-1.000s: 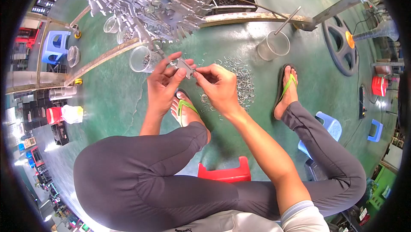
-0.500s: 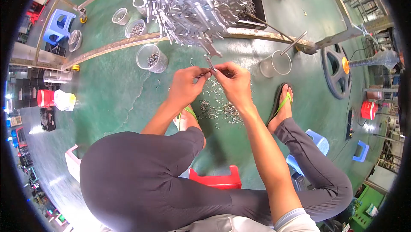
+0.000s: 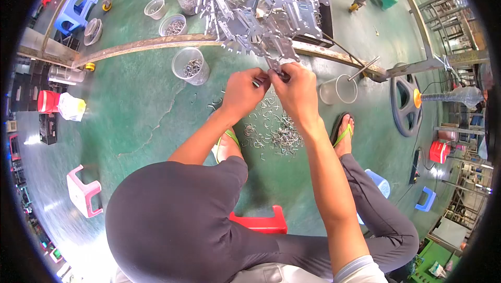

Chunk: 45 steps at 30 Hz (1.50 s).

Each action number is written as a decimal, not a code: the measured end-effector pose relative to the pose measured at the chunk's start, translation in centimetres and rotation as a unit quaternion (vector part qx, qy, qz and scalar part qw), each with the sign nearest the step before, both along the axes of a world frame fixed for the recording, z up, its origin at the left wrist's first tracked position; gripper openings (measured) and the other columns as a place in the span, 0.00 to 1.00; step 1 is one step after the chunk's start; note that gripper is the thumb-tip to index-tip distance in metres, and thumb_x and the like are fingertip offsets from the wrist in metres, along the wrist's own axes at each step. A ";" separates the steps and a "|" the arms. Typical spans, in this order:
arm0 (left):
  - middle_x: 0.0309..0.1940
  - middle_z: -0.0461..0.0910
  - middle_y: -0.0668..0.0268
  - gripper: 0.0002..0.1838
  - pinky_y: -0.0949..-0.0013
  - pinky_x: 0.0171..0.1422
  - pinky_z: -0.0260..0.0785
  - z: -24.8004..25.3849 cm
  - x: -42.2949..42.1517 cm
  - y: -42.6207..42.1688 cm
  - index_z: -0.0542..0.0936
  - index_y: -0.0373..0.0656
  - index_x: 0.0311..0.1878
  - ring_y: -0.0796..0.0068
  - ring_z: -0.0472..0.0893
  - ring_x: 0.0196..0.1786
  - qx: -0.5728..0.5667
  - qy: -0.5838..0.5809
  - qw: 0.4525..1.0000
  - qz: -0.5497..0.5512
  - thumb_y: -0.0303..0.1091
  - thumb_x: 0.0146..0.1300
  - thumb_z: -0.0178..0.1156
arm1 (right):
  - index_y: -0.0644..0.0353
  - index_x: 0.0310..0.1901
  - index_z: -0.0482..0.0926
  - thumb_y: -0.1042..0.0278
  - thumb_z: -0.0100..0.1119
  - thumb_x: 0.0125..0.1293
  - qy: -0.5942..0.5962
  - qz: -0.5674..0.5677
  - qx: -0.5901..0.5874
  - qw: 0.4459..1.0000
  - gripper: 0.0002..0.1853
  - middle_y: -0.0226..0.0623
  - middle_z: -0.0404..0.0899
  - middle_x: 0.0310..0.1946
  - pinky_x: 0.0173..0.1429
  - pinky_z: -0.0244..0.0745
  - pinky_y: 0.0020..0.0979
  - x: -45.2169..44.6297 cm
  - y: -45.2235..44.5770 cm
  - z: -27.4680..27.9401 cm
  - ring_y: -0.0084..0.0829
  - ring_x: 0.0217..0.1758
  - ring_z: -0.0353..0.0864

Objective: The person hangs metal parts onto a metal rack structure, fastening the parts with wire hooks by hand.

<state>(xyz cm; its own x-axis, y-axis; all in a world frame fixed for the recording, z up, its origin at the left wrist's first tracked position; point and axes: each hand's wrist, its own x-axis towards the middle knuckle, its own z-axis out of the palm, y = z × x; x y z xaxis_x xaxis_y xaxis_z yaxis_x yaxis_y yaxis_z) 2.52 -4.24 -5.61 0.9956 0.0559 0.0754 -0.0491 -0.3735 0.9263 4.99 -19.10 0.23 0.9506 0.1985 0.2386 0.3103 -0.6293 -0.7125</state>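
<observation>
Above and ahead hangs a dense cluster of flat metal parts [image 3: 261, 6]. At its lower end, my right hand [image 3: 297, 87] pinches a small metal part [image 3: 275, 65] that hangs from the cluster. My left hand [image 3: 242, 92] is close beside it, fingers closed on something I cannot make out, its fingertips near the same part. On the green floor below my hands lies a loose pile of curved metal hooks [image 3: 286, 136]. A clear plastic tub with metal pieces [image 3: 191, 67] stands left of my left hand, and another clear tub [image 3: 339, 91] stands right of my right hand.
A rusty metal frame bar [image 3: 141, 48] crosses in front. Behind it stand small tubs [image 3: 172, 25] and a blue stool [image 3: 75, 11]. A red stool [image 3: 263, 224] is beneath my legs, a pink stool [image 3: 83, 191] at left, and a black wheel [image 3: 407, 106] at right.
Both hands have moved from in front of my chest up to the cluster's lower end. The metal part held between them a second ago is now hard to tell from the hanging parts. The view has shifted.
</observation>
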 end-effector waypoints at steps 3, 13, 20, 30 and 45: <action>0.43 0.89 0.56 0.10 0.63 0.50 0.82 -1.8 1.0 1.5 0.83 0.36 0.47 0.63 0.89 0.44 -0.247 0.137 0.959 0.000 0.31 0.67 0.66 | 0.71 0.34 0.84 0.70 0.71 0.62 0.012 -0.012 -0.012 1.000 0.10 0.54 0.81 0.29 0.39 0.76 0.46 0.3 -0.2 0.6 0.53 0.31 0.83; 0.57 0.82 0.51 0.14 0.57 0.65 0.81 -2.2 3.4 4.8 0.74 0.32 0.58 0.54 0.85 0.60 -0.584 0.144 0.796 0.066 0.34 0.82 0.52 | 0.71 0.33 0.83 0.69 0.72 0.62 -0.017 0.001 -0.022 1.000 0.11 0.53 0.81 0.30 0.40 0.75 0.46 1.4 0.6 -0.4 0.53 0.33 0.82; 0.57 0.82 0.49 0.16 0.56 0.67 0.81 -2.0 3.4 3.8 0.73 0.31 0.60 0.53 0.84 0.61 -0.575 0.151 0.802 0.060 0.34 0.85 0.44 | 0.71 0.34 0.84 0.70 0.71 0.63 0.011 -0.019 0.007 1.000 0.11 0.54 0.82 0.29 0.37 0.75 0.45 1.8 1.4 -0.2 0.56 0.31 0.84; 0.52 0.86 0.52 0.15 0.60 0.61 0.83 -2.3 2.8 2.9 0.75 0.32 0.59 0.60 0.87 0.54 -0.533 0.137 0.833 0.056 0.36 0.83 0.50 | 0.69 0.35 0.86 0.69 0.70 0.67 0.037 -0.033 0.069 0.996 0.09 0.49 0.88 0.30 0.39 0.80 0.39 1.0 1.6 -1.9 0.43 0.31 0.90; 0.56 0.86 0.58 0.31 0.67 0.58 0.78 2.5 -3.5 0.9 0.74 0.37 0.69 0.70 0.86 0.55 -0.255 0.085 0.963 -0.038 0.40 0.68 0.72 | 0.66 0.37 0.74 0.76 0.63 0.65 -0.036 -0.026 0.022 0.999 0.06 0.55 0.79 0.35 0.43 0.76 0.54 -5.4 -0.2 -1.9 0.60 0.39 0.82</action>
<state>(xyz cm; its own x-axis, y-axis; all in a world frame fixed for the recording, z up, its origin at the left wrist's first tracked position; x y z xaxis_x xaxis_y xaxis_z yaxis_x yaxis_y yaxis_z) -0.96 -3.35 -3.06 0.9939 -0.0307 -0.1060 0.1091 0.1302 0.9855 -0.38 -19.31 -1.68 0.9393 0.1363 0.3149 0.3294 -0.6148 -0.7166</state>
